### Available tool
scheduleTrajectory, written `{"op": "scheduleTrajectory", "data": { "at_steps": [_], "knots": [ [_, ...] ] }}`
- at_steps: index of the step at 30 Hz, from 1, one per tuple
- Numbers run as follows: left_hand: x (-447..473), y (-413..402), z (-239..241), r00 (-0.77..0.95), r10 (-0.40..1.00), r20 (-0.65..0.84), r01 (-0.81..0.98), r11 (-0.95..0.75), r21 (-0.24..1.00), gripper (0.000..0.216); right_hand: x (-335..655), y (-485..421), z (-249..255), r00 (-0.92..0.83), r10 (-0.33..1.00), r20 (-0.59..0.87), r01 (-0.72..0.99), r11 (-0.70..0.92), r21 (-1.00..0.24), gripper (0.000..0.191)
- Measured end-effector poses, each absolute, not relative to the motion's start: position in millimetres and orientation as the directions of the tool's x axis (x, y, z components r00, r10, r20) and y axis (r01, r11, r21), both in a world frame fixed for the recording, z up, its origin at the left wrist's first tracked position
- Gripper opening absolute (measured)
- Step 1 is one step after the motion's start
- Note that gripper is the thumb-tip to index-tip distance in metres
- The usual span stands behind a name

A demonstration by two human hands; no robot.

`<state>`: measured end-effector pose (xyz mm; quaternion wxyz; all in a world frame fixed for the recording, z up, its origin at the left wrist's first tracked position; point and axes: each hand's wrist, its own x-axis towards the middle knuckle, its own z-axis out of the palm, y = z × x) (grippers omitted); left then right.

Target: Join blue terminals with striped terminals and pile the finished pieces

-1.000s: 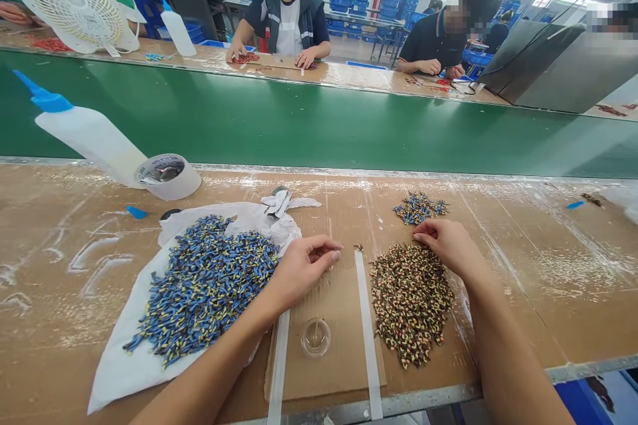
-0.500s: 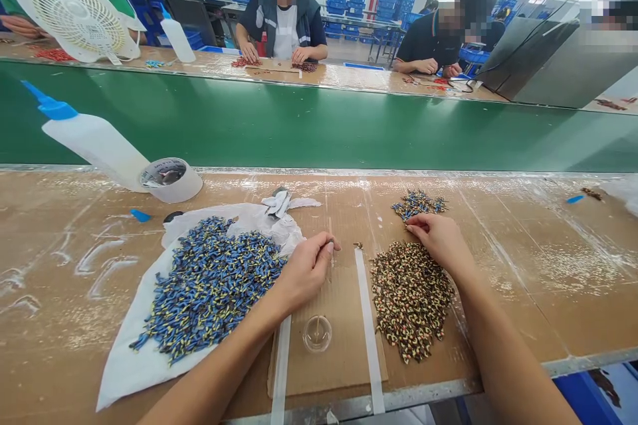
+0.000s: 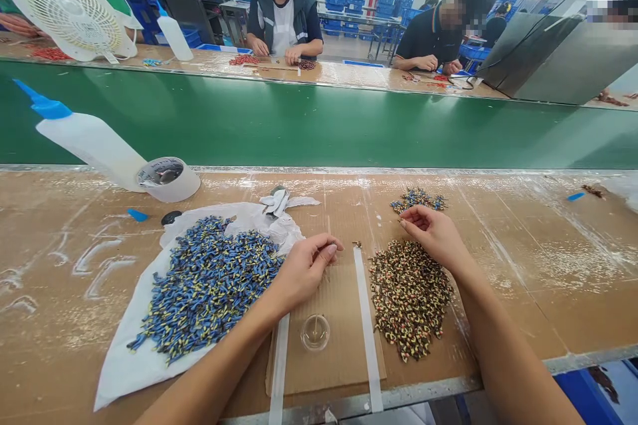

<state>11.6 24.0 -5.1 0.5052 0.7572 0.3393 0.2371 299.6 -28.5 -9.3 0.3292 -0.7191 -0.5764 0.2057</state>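
Note:
My left hand [image 3: 310, 270] hovers over the upper part of a cardboard pad, thumb and fingers pinched together; whatever they hold is too small to make out. To its left, a heap of small blue, yellow and dark pieces [image 3: 212, 289] is spread on a white sheet [image 3: 117, 372]. My right hand [image 3: 437, 238] pinches a small piece, its kind unclear, at the fingertips. Just below that hand is a pile of small brown, cream and red pieces [image 3: 411, 302]. Beyond it sits a smaller pile of blue-and-cream pieces [image 3: 417, 199].
On the taped cardboard pad [image 3: 329, 368] stands a small clear cup [image 3: 315, 332] with a thin stick. A tape roll [image 3: 182, 184] and a blue-tipped squeeze bottle [image 3: 94, 145] are at back left. Past the green strip [image 3: 309, 123], several people work at another bench.
My right hand has moved slightly left, away from the small blue-and-cream pile, with its fingertips still pinched. My left hand stays almost where it was.

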Motion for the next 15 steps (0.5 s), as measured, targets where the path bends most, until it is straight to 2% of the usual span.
{"op": "scheduleTrajectory", "data": {
  "at_steps": [3, 5, 10, 15],
  "knots": [
    [12, 23, -6, 0.666, 0.746, 0.004, 0.275, -0.250, 0.928, 0.022, 284, -30, 0, 0.228, 0.972, 0.052, 0.455, -0.059, -0.889, 0.025],
    [13, 22, -6, 0.669, 0.744, 0.004, 0.282, -0.258, 0.924, 0.022, 273, -32, 4, 0.189, 0.982, 0.000, 0.307, -0.059, -0.950, 0.023],
    [14, 21, -5, 0.660, 0.748, 0.069, 0.304, -0.350, 0.886, 0.019, 251, -34, 4, 0.130, 0.985, -0.114, 0.031, -0.119, -0.992, 0.019],
    [15, 20, -3, 0.655, 0.743, 0.138, 0.296, -0.420, 0.858, 0.018, 242, -34, 1, 0.092, 0.982, -0.168, -0.055, -0.163, -0.985, 0.019]
  ]
}}
